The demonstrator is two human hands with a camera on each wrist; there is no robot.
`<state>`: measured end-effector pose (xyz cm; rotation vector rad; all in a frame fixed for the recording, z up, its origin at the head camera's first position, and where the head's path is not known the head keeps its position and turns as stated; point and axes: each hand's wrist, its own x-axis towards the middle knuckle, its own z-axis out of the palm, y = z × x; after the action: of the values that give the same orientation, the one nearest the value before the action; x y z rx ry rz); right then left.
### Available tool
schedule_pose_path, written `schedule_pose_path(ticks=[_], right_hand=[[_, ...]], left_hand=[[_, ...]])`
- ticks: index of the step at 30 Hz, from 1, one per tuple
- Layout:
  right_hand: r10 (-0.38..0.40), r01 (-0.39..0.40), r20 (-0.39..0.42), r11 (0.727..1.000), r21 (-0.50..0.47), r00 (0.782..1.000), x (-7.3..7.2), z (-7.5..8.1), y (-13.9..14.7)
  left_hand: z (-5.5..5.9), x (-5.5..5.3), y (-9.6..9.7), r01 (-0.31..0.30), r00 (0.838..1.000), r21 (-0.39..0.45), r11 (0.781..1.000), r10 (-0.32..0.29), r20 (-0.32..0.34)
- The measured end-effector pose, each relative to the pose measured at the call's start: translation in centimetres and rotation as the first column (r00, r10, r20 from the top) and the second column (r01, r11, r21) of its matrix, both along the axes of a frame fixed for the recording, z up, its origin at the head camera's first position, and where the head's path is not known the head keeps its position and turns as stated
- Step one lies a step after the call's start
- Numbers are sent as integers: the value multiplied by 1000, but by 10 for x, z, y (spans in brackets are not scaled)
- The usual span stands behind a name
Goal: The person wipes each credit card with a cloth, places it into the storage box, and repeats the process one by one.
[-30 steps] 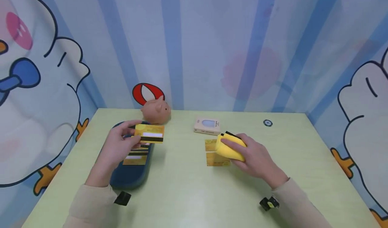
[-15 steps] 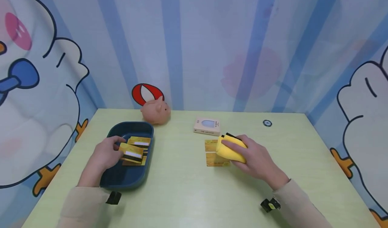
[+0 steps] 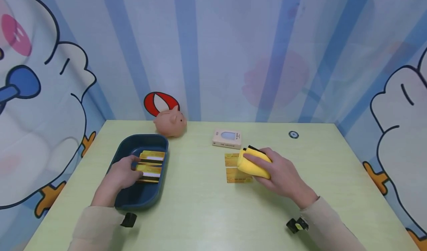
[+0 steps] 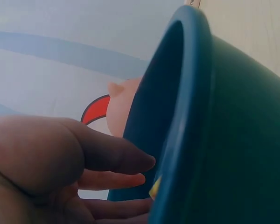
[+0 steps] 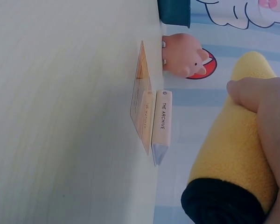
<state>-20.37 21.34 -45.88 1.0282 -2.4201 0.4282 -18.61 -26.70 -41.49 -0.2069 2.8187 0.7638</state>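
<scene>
My left hand (image 3: pixel 122 172) reaches into the dark blue tray (image 3: pixel 133 202), its fingertips at the left edge of the gold cards (image 3: pixel 149 171) lying there with black stripes and white strips. In the left wrist view the thumb and fingers of the left hand (image 4: pixel 84 163) stand apart behind the tray's rim (image 4: pixel 193 70), which hides most of the cards. My right hand (image 3: pixel 283 175) grips a rolled yellow fuzzy cloth (image 3: pixel 251 165) with black edging, raised over the table. Below and left of it lie two gold cards (image 3: pixel 235 175), partly covered by the cloth in the head view.
A pink piggy bank (image 3: pixel 171 122) stands behind the tray at the table's back edge. A small pale box (image 3: pixel 227 138) marked "THE ARCHIVE" lies behind the two cards. Farther right is a round chip (image 3: pixel 293 134). A printed curtain (image 3: pixel 220 58) rises behind the table.
My left hand has lowered a gold card into the tray, where it now lies flat, and the fingers have come off it. My right hand stays in place with the cloth.
</scene>
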Motion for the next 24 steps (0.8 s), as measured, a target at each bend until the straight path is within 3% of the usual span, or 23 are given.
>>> schedule_pose_path(ticks=[16,24], right_hand=[[-11,11,18,1000,16,1000,2,1,-1],[-17,17,24,1000,11,1000,3,2,-1]], left_hand=[[0,3,1,-3,999,-20,1000,4,33],[1,3,1,10,1000,-14,1000,-9,18]])
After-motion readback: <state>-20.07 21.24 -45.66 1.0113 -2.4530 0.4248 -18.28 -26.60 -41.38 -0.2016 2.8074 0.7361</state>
